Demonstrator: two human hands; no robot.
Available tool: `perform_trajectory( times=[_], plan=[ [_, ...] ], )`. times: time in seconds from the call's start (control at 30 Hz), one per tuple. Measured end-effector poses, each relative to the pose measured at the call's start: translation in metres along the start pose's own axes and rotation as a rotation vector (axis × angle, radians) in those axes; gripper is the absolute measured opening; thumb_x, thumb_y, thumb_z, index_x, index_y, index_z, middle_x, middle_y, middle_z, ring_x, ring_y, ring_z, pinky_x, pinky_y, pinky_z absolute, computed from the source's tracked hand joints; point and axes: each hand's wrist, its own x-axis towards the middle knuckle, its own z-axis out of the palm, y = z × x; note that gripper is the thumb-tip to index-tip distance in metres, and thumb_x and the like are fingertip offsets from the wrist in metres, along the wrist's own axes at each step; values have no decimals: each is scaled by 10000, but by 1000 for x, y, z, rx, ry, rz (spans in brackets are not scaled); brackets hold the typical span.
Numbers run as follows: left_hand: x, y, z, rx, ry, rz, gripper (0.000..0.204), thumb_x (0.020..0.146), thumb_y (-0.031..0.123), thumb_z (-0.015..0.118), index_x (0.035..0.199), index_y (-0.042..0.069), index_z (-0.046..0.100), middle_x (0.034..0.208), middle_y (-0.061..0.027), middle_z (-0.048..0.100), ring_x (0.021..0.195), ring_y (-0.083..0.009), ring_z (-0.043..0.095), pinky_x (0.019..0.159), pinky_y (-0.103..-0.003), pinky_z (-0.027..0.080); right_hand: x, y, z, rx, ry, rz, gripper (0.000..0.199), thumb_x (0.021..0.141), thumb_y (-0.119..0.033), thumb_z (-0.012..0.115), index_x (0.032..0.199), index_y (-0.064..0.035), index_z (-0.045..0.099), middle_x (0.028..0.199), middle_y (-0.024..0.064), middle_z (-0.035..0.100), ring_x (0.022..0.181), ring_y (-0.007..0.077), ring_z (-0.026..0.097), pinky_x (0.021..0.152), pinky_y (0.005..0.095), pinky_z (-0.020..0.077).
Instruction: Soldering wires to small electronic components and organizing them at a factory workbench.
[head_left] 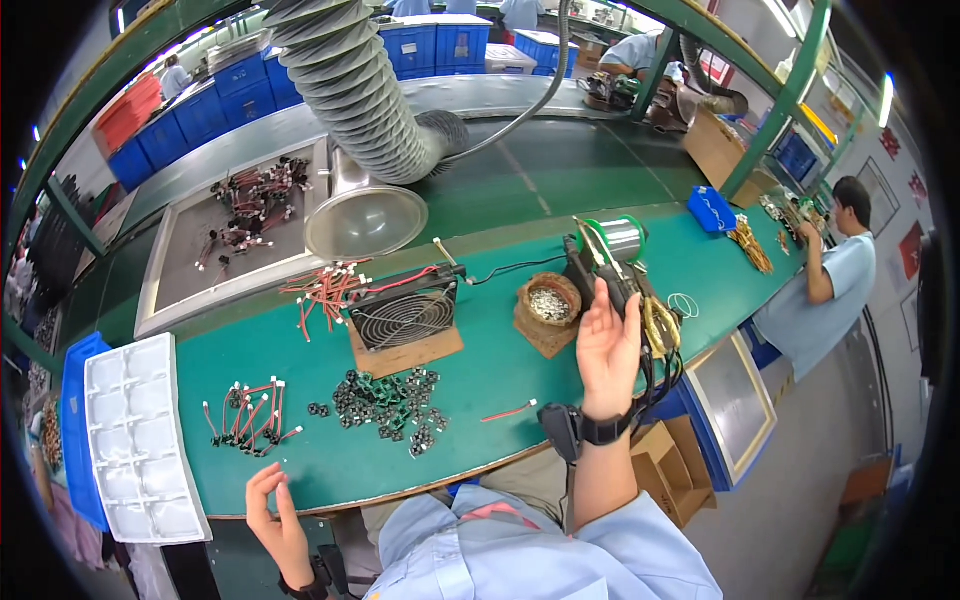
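Observation:
My right hand (607, 352) is raised over the right end of the green bench (500, 370), fingers spread, next to a black soldering iron holder (600, 270) and its dark cables (658, 350). It holds nothing that I can see. A brown tip-cleaner pot (548, 305) with metal wool stands just left of it. My left hand (272, 515) hangs at the bench's front edge, fingers loosely curled and empty. Closest to it are a bunch of red and black wire leads (250, 412) and a pile of small black and green parts (390, 398).
A small fan (405, 315) sits on a wooden block under a grey fume duct (360, 120) with a metal hood. A solder spool (622, 238), one loose red wire (508, 411), a white compartment tray (140, 440) and a blue bin are here. Another person (825, 290) works at right.

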Motion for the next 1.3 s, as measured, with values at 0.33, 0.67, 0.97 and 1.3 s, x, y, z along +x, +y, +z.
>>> perform_trajectory(
  times=[0.33,0.67,0.97,1.3],
  plan=[
    [2,3,15,-13,-70,114,74,839,-17,495,881,-42,551,941,-170,594,799,-222,588,721,-306,471,8,9,9,-8,59,-110,359,908,-204,539,1134,73,503,1118,207,584,993,236,604,869,313,513],
    [-2,10,28,-16,-153,97,55,858,-28,480,860,-48,532,923,-139,587,819,-192,566,748,-287,465,5,6,18,-81,41,-186,343,909,-210,541,1116,61,512,1106,189,578,1022,227,585,905,314,497],
    [-4,21,40,36,-206,155,61,842,-23,491,848,-44,548,863,-131,609,768,-199,575,725,-290,447,7,17,8,-151,46,-202,336,909,-213,539,1115,51,512,1101,175,580,1027,220,580,922,296,478],
    [-11,32,31,81,-216,114,71,840,-18,495,851,-49,558,838,-135,607,762,-205,573,723,-286,449,9,17,9,-172,56,-217,326,916,-208,524,1119,46,512,1092,167,590,1037,223,579,912,297,485]
  ],
)
